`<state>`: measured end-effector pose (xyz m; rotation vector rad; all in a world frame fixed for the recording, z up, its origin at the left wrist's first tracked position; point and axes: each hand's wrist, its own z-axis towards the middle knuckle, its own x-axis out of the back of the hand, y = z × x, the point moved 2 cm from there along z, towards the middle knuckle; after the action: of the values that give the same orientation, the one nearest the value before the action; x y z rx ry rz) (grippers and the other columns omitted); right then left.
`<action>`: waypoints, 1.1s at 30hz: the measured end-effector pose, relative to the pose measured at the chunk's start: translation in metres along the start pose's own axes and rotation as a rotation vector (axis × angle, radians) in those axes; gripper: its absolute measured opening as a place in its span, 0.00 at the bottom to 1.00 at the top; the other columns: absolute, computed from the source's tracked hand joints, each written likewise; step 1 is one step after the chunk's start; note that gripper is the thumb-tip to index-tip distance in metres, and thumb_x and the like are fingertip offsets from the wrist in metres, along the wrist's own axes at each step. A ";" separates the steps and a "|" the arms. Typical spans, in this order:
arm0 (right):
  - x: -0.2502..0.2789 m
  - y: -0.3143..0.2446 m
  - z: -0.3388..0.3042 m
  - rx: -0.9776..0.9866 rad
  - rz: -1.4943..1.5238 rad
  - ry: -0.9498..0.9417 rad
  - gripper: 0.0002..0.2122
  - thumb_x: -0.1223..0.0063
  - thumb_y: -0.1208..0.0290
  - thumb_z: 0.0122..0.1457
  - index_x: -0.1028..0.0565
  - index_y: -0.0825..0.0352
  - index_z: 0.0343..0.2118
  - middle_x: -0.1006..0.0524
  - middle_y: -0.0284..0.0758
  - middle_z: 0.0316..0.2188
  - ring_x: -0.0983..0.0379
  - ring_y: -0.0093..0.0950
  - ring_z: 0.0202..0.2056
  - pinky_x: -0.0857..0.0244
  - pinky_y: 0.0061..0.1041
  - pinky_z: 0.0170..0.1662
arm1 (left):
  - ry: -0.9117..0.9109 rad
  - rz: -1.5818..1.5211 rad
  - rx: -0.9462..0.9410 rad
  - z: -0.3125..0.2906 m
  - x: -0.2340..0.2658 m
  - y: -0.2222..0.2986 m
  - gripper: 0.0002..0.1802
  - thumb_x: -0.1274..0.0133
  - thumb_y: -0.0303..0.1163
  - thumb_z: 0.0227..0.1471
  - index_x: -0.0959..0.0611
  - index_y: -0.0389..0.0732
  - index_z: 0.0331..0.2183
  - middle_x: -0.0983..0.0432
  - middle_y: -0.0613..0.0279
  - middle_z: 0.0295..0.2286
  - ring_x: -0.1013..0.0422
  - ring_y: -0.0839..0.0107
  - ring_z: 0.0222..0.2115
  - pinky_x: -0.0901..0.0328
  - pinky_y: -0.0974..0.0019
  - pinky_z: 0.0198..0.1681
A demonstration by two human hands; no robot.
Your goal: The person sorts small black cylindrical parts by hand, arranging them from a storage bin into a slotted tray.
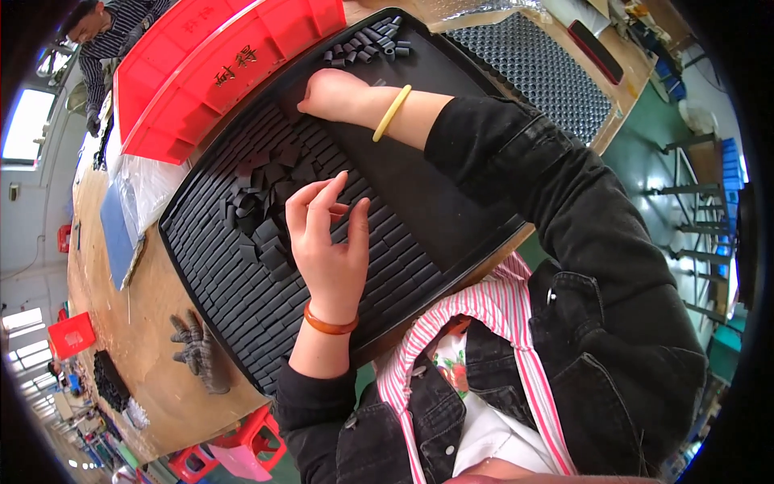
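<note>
A large black tray [411,202] lies in front of me, its left part lined with close rows of short black pieces [218,278]. On these rows rests a loose heap of flat black pieces [270,177]. My left hand [330,242] hovers beside the heap, thumb and fingers apart, with nothing visible in it. Farther off, my right hand [334,95] is at the far end of the rows, fingers curled; its fingertips are hidden, so what it holds does not show. Just beyond it lie several loose short black tubes [369,42].
Red plastic bins [230,73] stand along the tray's far left edge. A sheet of small round clear cups [532,73] and a phone [595,52] lie at the far right. On the wooden table [153,355] rests a grey glove [197,351]. A co-worker [121,36] is at the far left.
</note>
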<state>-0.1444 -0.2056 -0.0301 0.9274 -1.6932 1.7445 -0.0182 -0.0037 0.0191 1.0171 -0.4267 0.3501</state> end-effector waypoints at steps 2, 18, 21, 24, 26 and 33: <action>-0.001 0.004 0.001 -0.003 -0.018 0.016 0.13 0.43 0.59 0.52 0.18 0.66 0.28 0.20 0.43 0.27 0.23 0.41 0.34 0.30 0.36 0.42 | 0.012 -0.017 -0.020 0.000 0.000 -0.002 0.21 0.39 0.19 0.47 0.20 0.38 0.45 0.30 0.57 0.40 0.30 0.73 0.28 0.33 0.71 0.33; 0.004 -0.001 -0.019 0.097 0.106 0.088 0.15 0.40 0.60 0.53 0.24 0.65 0.38 0.20 0.41 0.33 0.24 0.40 0.36 0.31 0.35 0.41 | 0.120 0.023 -0.016 0.003 0.008 -0.003 0.16 0.43 0.19 0.50 0.20 0.37 0.43 0.31 0.58 0.40 0.32 0.76 0.25 0.33 0.73 0.32; 0.021 -0.016 -0.044 0.294 0.154 0.059 0.15 0.41 0.61 0.53 0.24 0.63 0.41 0.20 0.41 0.34 0.24 0.41 0.38 0.31 0.35 0.42 | 0.195 0.027 0.020 0.005 0.012 -0.001 0.14 0.43 0.20 0.52 0.20 0.37 0.43 0.32 0.59 0.40 0.33 0.77 0.26 0.34 0.74 0.32; 0.020 -0.040 -0.070 0.417 -0.099 -0.140 0.17 0.43 0.63 0.55 0.24 0.58 0.48 0.20 0.39 0.37 0.24 0.41 0.42 0.30 0.37 0.44 | 0.311 0.023 0.048 0.006 0.020 -0.004 0.12 0.45 0.24 0.55 0.19 0.37 0.43 0.30 0.65 0.38 0.35 0.81 0.29 0.38 0.78 0.32; 0.009 -0.044 -0.073 0.453 -0.196 -0.207 0.17 0.44 0.65 0.56 0.24 0.57 0.49 0.20 0.38 0.37 0.24 0.39 0.42 0.30 0.37 0.44 | 0.322 0.040 0.050 0.006 0.022 -0.007 0.12 0.45 0.24 0.55 0.19 0.37 0.43 0.30 0.65 0.38 0.35 0.81 0.29 0.38 0.78 0.32; 0.009 -0.042 -0.073 0.417 -0.174 -0.167 0.16 0.40 0.64 0.53 0.25 0.65 0.44 0.20 0.41 0.33 0.24 0.39 0.38 0.30 0.35 0.39 | 0.316 0.103 0.031 0.008 0.024 -0.011 0.11 0.45 0.24 0.55 0.19 0.37 0.42 0.29 0.65 0.37 0.34 0.81 0.29 0.37 0.77 0.31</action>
<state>-0.1255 -0.1309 0.0050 1.3931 -1.3151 1.9811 0.0067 -0.0141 0.0264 0.9516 -0.1889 0.6017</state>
